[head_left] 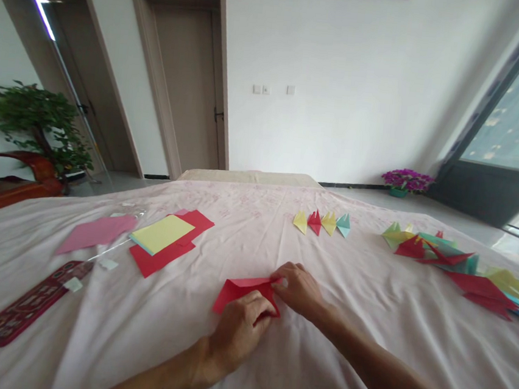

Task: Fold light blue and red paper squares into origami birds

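Observation:
A partly folded sheet of red origami paper (pixel 228 295) lies on the cloth in front of me, its upper edge turned over and lifted slightly. My left hand (pixel 241 327) rests on the paper's near side, fingers curled and pressed together at its lower right part. At the upper right corner, my right hand (pixel 299 289) pinches the folded edge between thumb and fingertips. Part of the sheet is hidden under my left hand. Beyond the hands stands a short row of folded paper pieces (pixel 315 222) in yellow, red and blue-green.
On the left lie yellow paper (pixel 164 234), red sheets (pixel 154 262), pink paper (pixel 97 233) in a clear wrapper, and a dark red strip with characters (pixel 23 309). Several folded paper shapes (pixel 446 255) are heaped at the right. A pale wrinkled cloth (pixel 344 362) covers the table.

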Available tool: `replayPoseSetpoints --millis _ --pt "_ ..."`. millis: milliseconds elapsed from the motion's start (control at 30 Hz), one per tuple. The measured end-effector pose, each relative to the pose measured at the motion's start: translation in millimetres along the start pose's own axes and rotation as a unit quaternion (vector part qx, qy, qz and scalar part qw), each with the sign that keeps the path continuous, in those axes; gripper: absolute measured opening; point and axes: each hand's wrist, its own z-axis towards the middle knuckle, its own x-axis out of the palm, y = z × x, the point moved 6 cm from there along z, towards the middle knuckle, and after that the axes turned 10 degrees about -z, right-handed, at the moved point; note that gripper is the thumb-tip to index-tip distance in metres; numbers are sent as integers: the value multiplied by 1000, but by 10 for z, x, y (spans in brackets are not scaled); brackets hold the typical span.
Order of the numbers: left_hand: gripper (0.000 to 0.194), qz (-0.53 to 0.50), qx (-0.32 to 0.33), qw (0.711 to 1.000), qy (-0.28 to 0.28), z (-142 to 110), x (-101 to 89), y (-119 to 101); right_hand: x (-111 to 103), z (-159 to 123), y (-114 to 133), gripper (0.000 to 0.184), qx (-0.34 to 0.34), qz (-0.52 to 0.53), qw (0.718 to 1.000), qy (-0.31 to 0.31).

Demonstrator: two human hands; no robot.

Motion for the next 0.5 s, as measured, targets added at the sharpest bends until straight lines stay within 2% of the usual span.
replayPoseSetpoints --millis 100,167,333,400,500 --pt "18 -57 -10 997 58 78 -55 -12 44 105 3 21 20 -5 1000 6" --pt "26 -72 -5 994 81 151 -187 41 62 139 11 24 29 -7 999 9" --pt "33 119 21 987 107 282 -500 388 86 87 109 53 21 -4 1000 11" --pt "33 192 39 975 107 297 -544 522 94 43 114 61 18 4 1000 14" --pt "40 234 45 964 119 308 -519 668 96 -23 62 66 20 12 1000 11"
